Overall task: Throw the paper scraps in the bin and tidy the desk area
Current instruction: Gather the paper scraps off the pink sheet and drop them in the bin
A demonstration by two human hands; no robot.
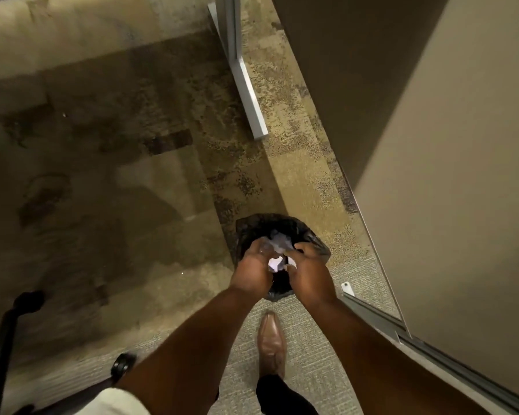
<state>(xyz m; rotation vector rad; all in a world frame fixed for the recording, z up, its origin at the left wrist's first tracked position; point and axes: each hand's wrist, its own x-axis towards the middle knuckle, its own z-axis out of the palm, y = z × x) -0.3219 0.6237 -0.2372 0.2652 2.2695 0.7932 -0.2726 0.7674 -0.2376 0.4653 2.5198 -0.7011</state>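
Bin [282,232] with black liner as landmark: open carpet [102,190] lies wide to its left, chair caster [123,365] well behind-left. Left hand [252,265] and right hand [307,269] over its rim, fingers curled around paper scraps [276,262]. Partition panel [432,175] edge runs near on its right.

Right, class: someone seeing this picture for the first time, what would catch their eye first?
Both hands, left hand and right hand, meet at lower centre over a black-lined bin, holding white paper scraps. Below them, one brown shoe stands on the carpet.
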